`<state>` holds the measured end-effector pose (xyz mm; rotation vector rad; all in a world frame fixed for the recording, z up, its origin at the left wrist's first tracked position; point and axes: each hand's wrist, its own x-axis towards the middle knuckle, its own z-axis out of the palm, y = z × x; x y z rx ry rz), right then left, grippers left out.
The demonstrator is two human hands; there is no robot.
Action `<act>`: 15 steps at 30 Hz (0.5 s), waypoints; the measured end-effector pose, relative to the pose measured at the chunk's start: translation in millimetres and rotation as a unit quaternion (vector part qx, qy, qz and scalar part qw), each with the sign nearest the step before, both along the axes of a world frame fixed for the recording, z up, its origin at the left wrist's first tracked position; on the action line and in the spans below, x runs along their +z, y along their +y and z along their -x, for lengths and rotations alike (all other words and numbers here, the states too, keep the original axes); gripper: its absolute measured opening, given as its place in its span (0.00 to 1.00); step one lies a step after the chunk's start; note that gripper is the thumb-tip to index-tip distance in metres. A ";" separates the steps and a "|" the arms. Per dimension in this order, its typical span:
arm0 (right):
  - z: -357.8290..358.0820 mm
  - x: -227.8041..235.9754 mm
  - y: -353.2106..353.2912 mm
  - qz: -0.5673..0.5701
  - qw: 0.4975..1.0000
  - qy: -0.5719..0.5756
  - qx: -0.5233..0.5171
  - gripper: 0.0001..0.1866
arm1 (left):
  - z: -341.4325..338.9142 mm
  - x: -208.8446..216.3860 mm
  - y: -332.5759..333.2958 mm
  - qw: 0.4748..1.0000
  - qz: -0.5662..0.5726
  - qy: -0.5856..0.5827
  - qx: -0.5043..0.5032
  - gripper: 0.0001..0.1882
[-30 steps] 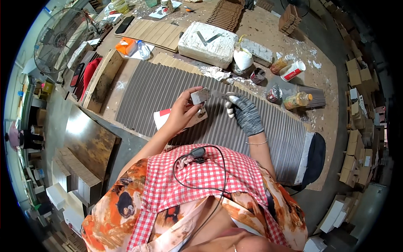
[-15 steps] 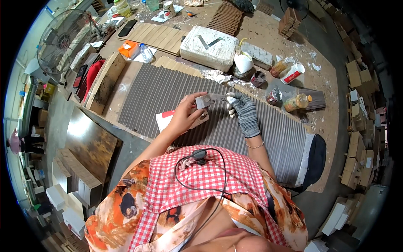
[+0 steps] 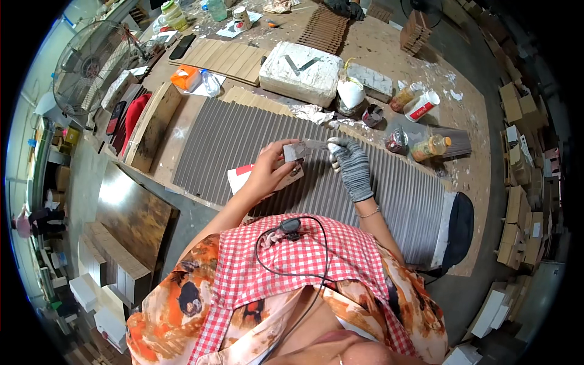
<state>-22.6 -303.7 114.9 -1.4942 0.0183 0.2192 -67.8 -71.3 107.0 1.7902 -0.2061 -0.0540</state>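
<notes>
My bare left hand (image 3: 266,170) is closed, with a small grey, flat, squarish piece (image 3: 296,152) between thumb and fingers. A white-and-red paper cup (image 3: 239,177) lies tilted under that same hand, partly hidden by it; its dark-smeared end shows beyond the thumb. My right hand (image 3: 351,167), in a grey knitted glove, pinches a thin, flat, smeared tool (image 3: 316,145) that reaches toward the squarish piece. Its exact kind is too small to make out. Both hands are above a wide panel of dark grey ribbed strips (image 3: 225,134).
Beyond the panel are a white wrapped block (image 3: 301,73), a white-topped container (image 3: 351,94), a dark-filled cup (image 3: 372,115), jars and an upright paper cup (image 3: 422,106). A wooden board (image 3: 152,128) stands at left, near a fan (image 3: 91,67). A black cloth-like thing (image 3: 459,234) lies at right.
The view has shifted slightly. Both hands stay nearly in place, the left still on the squarish piece and the right still pinching the thin tool.
</notes>
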 end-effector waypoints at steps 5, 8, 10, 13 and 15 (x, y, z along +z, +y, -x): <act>4.6 -1.9 0.5 -0.029 0.992 -0.118 0.015 0.07 | 0.3 2.3 -1.2 1.000 -0.022 -0.003 0.002 0.24; 21.0 -11.8 6.9 0.092 0.964 -0.247 0.043 0.08 | -0.3 -1.2 -1.5 1.000 0.013 0.013 0.010 0.24; 31.4 -6.3 4.2 0.140 0.947 -0.283 0.053 0.08 | -0.6 -2.5 -1.2 0.998 0.047 0.034 0.016 0.24; 36.3 -3.5 -1.6 0.195 0.918 -0.338 0.073 0.07 | -1.6 -3.3 -1.6 0.998 0.046 0.023 0.019 0.24; 33.3 -0.1 4.9 0.175 0.926 -0.331 0.050 0.07 | -2.8 0.2 -0.4 0.995 0.090 0.049 0.007 0.25</act>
